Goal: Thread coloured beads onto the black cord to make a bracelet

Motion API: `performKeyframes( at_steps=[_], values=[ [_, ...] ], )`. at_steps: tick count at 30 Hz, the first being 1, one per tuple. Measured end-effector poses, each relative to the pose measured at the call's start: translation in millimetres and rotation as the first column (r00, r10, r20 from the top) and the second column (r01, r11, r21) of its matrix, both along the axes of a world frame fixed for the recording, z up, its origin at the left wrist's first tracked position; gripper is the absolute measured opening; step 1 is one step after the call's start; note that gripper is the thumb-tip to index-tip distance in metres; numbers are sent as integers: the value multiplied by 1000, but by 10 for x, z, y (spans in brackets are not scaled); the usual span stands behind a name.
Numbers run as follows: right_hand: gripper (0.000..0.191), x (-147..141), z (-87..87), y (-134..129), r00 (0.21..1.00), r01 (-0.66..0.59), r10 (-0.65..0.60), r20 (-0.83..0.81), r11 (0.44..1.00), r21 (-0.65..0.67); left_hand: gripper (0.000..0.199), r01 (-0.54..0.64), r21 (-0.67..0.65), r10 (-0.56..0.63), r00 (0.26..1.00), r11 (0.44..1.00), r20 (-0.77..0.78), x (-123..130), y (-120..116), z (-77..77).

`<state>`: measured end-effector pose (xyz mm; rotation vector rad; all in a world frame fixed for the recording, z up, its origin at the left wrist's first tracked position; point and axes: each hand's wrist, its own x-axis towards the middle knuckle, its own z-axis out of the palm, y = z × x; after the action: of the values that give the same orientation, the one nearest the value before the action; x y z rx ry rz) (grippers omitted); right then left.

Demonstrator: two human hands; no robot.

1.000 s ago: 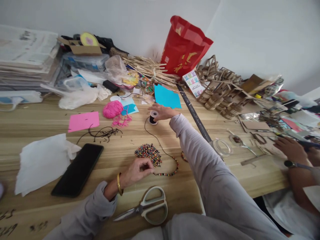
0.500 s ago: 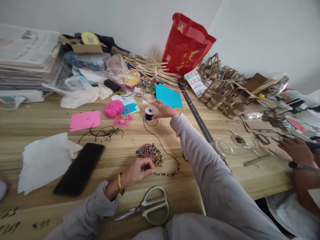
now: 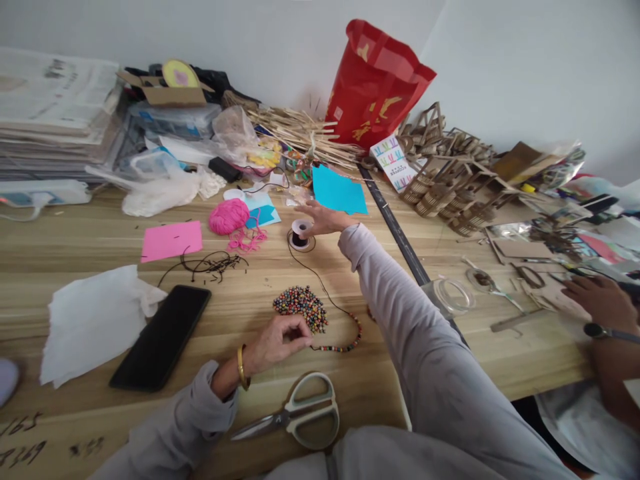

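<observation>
My left hand is closed in a pinch at the near end of a dark cord. Small multicoloured beads are threaded along this cord, which curves right and runs back to a spool of black cord. Beside the spool is my right hand, its fingers spread and the thumb at or very near the spool's side. Just beyond my left hand lies a pile of loose beads. White-handled scissors rest nearest me. Part of the beaded strand is hidden behind my right forearm.
Left are a black phone, white tissue, pink paper and pink yarn. Blue paper and a red bag stand beyond. At right are a clear container and a co-worker's hand.
The spool has shifted slightly toward me, and its lower flange shows more. My right hand has moved a little with it; my left hand keeps its pinch. The view has turned slightly.
</observation>
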<state>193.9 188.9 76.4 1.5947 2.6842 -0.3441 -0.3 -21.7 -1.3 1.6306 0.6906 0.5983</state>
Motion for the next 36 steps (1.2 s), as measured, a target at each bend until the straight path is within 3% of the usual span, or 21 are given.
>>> performKeyframes(
  at_steps=[5, 8, 10, 12, 15, 17, 20, 26, 30, 36],
  values=[
    [53, -119, -53, -86, 988, 147, -143, -51, 985, 92, 26, -7, -11, 7, 1000, 1000, -24, 7, -4, 14],
    [36, -152, -45, -77, 999, -4, 3, -41, 999, -33, 26, -11, -20, 11, 1000, 1000, -26, 4, -1, 17],
    [46, -128, -21, -47, 992, -111, 110, -65, 994, -9, 25, -5, -20, 5, 1000, 1000, -23, 2, 1, 14],
    [64, -96, -10, -35, 989, -124, 126, -70, 991, 42, 24, -3, -16, 3, 1000, 1000, -26, 1, 1, 7],
    [68, -90, -42, -84, 999, 48, -46, -20, 993, 108, 25, -5, -19, 4, 1000, 1000, -29, 5, -1, -3],
    [67, -117, -77, -138, 978, 189, -202, 56, 965, 182, 25, -5, -23, 5, 1000, 1000, -27, 7, -3, -4],
    [62, -153, -100, -184, 957, 230, -252, 141, 960, 158, 25, -7, -25, 6, 1000, 1000, -27, 8, -2, 5],
    [43, -72, -101, -77, 991, 114, -121, 56, 986, 120, 26, 0, -26, -1, 1000, 1000, -29, 7, 0, 15],
    [39, -12, -156, 100, 996, 70, -76, 42, 989, 132, 26, 3, -19, -4, 1000, 1000, -23, 8, -8, 21],
    [45, 38, -213, 288, 982, -189, 188, 23, 976, 107, 26, -5, -20, 5, 999, 1000, -34, 7, -13, 27]
  ],
)
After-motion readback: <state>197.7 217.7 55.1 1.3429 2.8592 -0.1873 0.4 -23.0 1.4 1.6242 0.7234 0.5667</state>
